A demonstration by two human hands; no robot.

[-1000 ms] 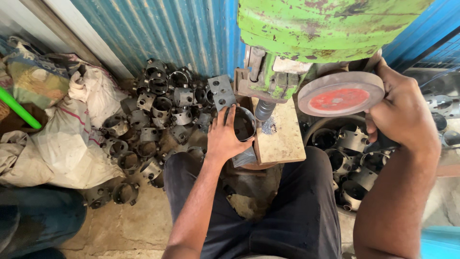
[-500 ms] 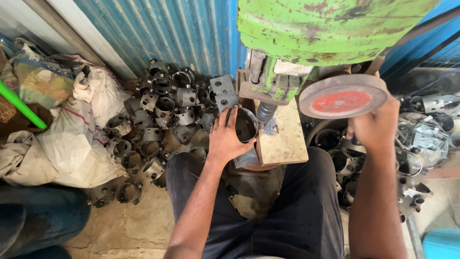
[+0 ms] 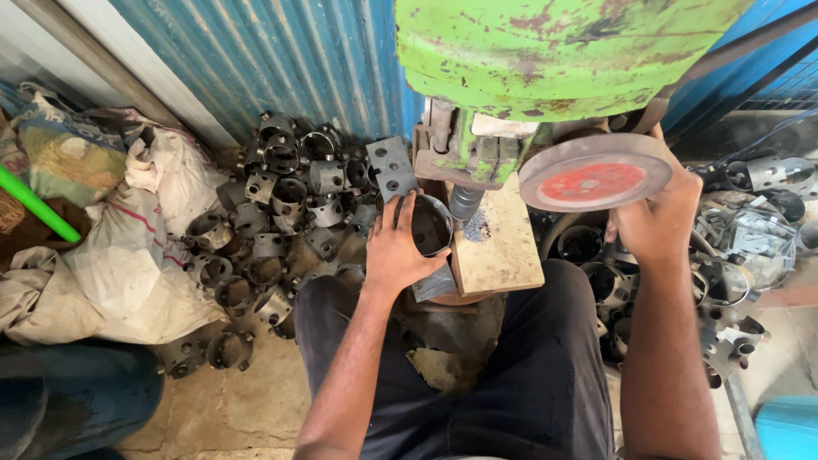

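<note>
My left hand (image 3: 394,247) grips a dark metal ring part (image 3: 431,226) and holds it against the wooden block (image 3: 498,247) under the spindle (image 3: 464,203) of the green press machine (image 3: 554,51). My right hand (image 3: 656,217) clasps the edge of the round handwheel with a red face (image 3: 594,170) on the machine's right side. I sit with my dark-trousered legs (image 3: 528,375) under the block.
A heap of several similar metal ring parts (image 3: 281,213) lies on the floor to the left, against a blue corrugated wall (image 3: 281,60). More ring parts (image 3: 733,281) lie at the right. White sacks (image 3: 128,273) and a green rod (image 3: 34,204) sit far left.
My right hand has slid from the far right side of the handwheel to its near lower edge. My left hand keeps the ring part in the same place.
</note>
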